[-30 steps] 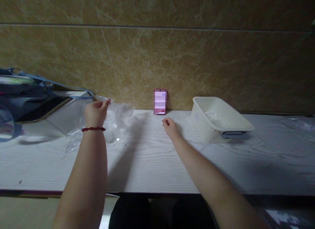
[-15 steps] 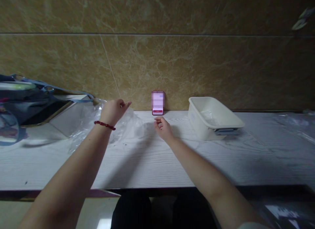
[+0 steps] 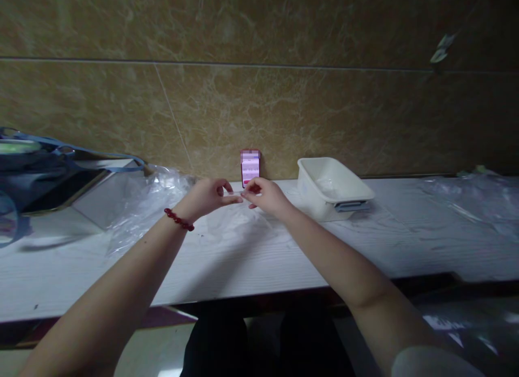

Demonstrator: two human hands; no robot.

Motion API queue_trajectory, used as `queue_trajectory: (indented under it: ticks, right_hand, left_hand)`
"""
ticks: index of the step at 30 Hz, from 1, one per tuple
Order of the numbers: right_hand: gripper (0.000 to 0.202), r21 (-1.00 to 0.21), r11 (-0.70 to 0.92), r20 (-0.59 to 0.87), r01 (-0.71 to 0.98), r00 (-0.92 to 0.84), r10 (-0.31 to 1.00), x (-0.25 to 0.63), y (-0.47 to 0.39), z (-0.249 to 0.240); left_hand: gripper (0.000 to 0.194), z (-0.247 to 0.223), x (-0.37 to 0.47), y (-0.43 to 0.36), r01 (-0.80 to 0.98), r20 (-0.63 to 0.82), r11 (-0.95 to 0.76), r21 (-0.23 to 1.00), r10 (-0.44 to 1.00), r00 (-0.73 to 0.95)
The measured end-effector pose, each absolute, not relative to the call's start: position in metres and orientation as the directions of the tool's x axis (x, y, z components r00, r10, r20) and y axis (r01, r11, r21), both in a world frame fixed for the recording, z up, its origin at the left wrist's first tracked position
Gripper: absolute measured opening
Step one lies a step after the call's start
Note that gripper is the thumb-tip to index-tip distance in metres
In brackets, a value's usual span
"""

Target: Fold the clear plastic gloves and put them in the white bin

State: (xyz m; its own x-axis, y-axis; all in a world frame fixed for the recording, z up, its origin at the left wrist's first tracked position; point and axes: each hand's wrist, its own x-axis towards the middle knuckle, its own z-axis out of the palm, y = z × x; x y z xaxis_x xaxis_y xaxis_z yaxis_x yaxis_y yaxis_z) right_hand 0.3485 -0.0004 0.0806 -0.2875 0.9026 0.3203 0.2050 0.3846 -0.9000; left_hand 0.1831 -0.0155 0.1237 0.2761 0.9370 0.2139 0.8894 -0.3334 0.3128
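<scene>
In the head view my left hand [image 3: 208,197] and my right hand [image 3: 271,197] meet in front of the propped-up phone [image 3: 250,171]. Both pinch the upper edge of what looks like a clear plastic bag [image 3: 231,217], hanging faintly over the white table. A short strip of it shows between the two sets of fingertips; its outline is hard to make out. A red bead bracelet [image 3: 179,220] circles my left wrist. To the right of my right hand stands a cream plastic bin [image 3: 310,196] with a grey handle and some clear plastic inside.
More clear plastic bags [image 3: 140,212] lie crumpled left of my left hand, beside a white box [image 3: 91,204] and a blue bag [image 3: 44,166]. Further clear plastic [image 3: 482,198] spreads over the far right of the white table [image 3: 259,269]. A marbled wall [image 3: 227,112] closes off the back.
My left hand has moved right and down, and my right hand has closed in to meet it at the clear plastic. The view has shifted slightly to the right.
</scene>
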Motion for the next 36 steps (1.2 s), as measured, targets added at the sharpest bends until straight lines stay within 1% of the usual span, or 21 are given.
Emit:
queue_trajectory:
  ticks: [4,7,10,13,14,16,18,22,24,27,28,29,30,31,33,34,36]
  right_hand:
    - [0.008,-0.924,0.320,0.241,0.207,-0.336,0.911,0.365,-0.002,0.093]
    - [0.006,-0.941,0.254,0.176,0.225,-0.316,0.932,0.374,-0.001,0.099]
    - [0.013,-0.971,0.142,0.082,0.192,-0.291,0.953,0.380,-0.002,0.106]
    - [0.023,-0.996,-0.006,-0.031,0.088,-0.278,0.960,0.381,-0.008,0.111]
    - [0.028,-0.997,-0.031,-0.047,0.064,-0.276,0.960,0.380,-0.011,0.111]
    - [0.045,-0.999,-0.028,-0.039,0.044,-0.250,0.967,0.377,-0.016,0.108]
    - [0.058,-0.999,0.007,-0.001,0.041,-0.194,0.981,0.373,-0.017,0.103]
    - [0.055,-0.987,0.146,0.137,0.061,-0.133,0.982,0.372,-0.009,0.094]
    - [0.046,-0.975,0.212,0.203,0.067,-0.129,0.971,0.374,-0.003,0.093]
    - [0.013,-0.976,0.210,0.201,0.063,-0.125,0.972,0.382,0.004,0.096]
    - [0.007,-0.974,0.206,0.193,0.094,-0.135,0.972,0.386,0.005,0.098]
    - [0.007,-0.963,0.217,0.194,0.162,-0.145,0.970,0.390,0.006,0.100]
    - [0.008,-0.933,0.245,0.210,0.263,-0.157,0.965,0.394,0.007,0.103]
    - [0.011,-0.878,0.287,0.241,0.383,-0.164,0.957,0.398,0.006,0.107]
    - [0.022,-0.704,0.401,0.364,0.587,-0.187,0.912,0.402,0.004,0.117]
    - [0.030,-0.611,0.465,0.442,0.640,-0.212,0.872,0.401,0.001,0.122]
    - [0.043,-0.483,0.599,0.566,0.639,-0.294,0.770,0.394,-0.005,0.134]
  left_hand:
    - [0.032,0.121,0.176,-0.017,0.854,0.102,-0.379,0.357,0.925,0.367]
    - [0.031,0.118,0.172,-0.018,0.825,0.085,-0.357,0.439,0.930,0.357]
    - [0.032,0.116,0.170,-0.017,0.728,0.113,-0.317,0.608,0.942,0.315]
    - [0.030,0.116,0.172,-0.017,0.528,0.127,-0.268,0.806,0.949,0.288]
    - [0.029,0.116,0.173,-0.018,0.467,0.123,-0.245,0.850,0.953,0.276]
    - [0.028,0.119,0.177,-0.020,0.389,0.123,-0.217,0.895,0.960,0.253]
    - [0.026,0.122,0.180,-0.023,0.377,0.138,-0.222,0.899,0.962,0.237]
    - [0.024,0.129,0.180,-0.029,0.438,0.126,-0.194,0.878,0.976,0.179]
    - [0.026,0.131,0.177,-0.031,0.465,0.114,-0.171,0.869,0.982,0.149]
    - [0.029,0.130,0.169,-0.028,0.481,0.145,-0.200,0.854,0.978,0.149]
    - [0.031,0.129,0.167,-0.026,0.483,0.162,-0.217,0.848,0.975,0.152]
    - [0.032,0.128,0.164,-0.024,0.490,0.179,-0.231,0.840,0.972,0.153]
    - [0.034,0.127,0.162,-0.021,0.507,0.191,-0.243,0.827,0.970,0.154]
    - [0.034,0.127,0.161,-0.019,0.537,0.201,-0.254,0.804,0.967,0.155]
    - [0.034,0.130,0.163,-0.016,0.633,0.220,-0.282,0.721,0.959,0.176]
    - [0.034,0.133,0.166,-0.015,0.683,0.223,-0.298,0.667,0.954,0.199]
    - [0.034,0.142,0.176,-0.015,0.751,0.214,-0.334,0.570,0.942,0.257]
